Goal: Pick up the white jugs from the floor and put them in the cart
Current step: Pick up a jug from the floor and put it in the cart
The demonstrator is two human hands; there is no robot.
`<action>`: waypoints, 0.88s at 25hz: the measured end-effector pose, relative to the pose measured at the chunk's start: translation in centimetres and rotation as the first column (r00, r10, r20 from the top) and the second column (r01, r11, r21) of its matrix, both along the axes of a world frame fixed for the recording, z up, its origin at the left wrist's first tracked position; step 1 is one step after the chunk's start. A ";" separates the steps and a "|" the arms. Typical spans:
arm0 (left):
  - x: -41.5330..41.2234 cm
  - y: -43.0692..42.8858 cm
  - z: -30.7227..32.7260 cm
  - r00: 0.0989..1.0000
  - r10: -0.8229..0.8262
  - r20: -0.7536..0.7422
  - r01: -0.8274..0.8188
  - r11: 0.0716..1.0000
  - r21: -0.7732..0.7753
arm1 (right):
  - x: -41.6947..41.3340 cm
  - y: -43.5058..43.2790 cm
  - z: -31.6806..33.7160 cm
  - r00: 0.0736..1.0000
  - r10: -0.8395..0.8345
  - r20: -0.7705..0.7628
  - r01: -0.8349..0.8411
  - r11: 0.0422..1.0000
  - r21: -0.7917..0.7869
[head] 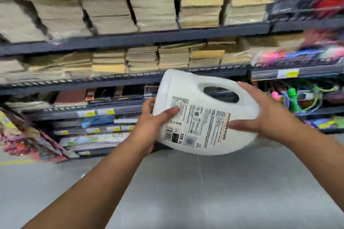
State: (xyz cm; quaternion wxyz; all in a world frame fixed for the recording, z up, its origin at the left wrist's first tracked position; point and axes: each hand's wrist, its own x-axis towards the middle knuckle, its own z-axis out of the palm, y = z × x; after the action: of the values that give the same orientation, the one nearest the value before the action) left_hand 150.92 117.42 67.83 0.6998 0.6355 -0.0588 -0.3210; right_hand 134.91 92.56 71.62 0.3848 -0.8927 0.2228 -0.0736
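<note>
White jug (204, 115) tilted mid-air; left hand (149, 124) fingers (148, 102) curl round one side, right hand (266, 115) fingers (248, 90) clasp other.

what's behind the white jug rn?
Behind the white jug: store shelves, dark shelf showing through its handle hole. Left hand and right hand grip it. The shelf stock directly behind it is covered.

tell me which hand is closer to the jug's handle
Right. The right hand grips the jug at the end right beside the handle. The left hand holds the opposite end, down by the barcode.
</note>
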 end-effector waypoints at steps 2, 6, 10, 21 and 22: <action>-1.9 -3.4 5.1 0.996 -0.067 0.060 0.070 0.996 -0.052 | -4.0 -2.0 4.9 0.996 -0.080 0.040 0.081 0.996 -0.034; -7.4 -11.1 11.6 0.968 -0.210 0.137 0.228 0.964 -0.134 | -12.9 -6.6 11.2 0.971 -0.217 0.104 0.226 0.970 -0.089; -16.3 -19.9 14.9 0.907 -0.347 0.239 0.394 0.899 -0.191 | -24.4 -11.8 14.6 0.926 -0.335 0.171 0.359 0.924 -0.130; -37.4 -43.7 16.0 0.720 -0.642 0.263 0.691 0.699 -0.185 | -49.7 -27.8 14.8 0.785 -0.578 0.220 0.605 0.792 -0.079; -38.4 -46.4 16.0 0.698 -0.667 0.261 0.714 0.676 -0.180 | -50.9 -29.6 14.5 0.763 -0.611 0.208 0.636 0.767 -0.080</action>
State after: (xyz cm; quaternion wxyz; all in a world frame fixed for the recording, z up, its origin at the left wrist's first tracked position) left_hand 112.56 71.04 83.81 0.5969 0.4903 -0.3985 -0.4945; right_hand 83.99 62.95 86.10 0.2894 -0.7833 0.4679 -0.2894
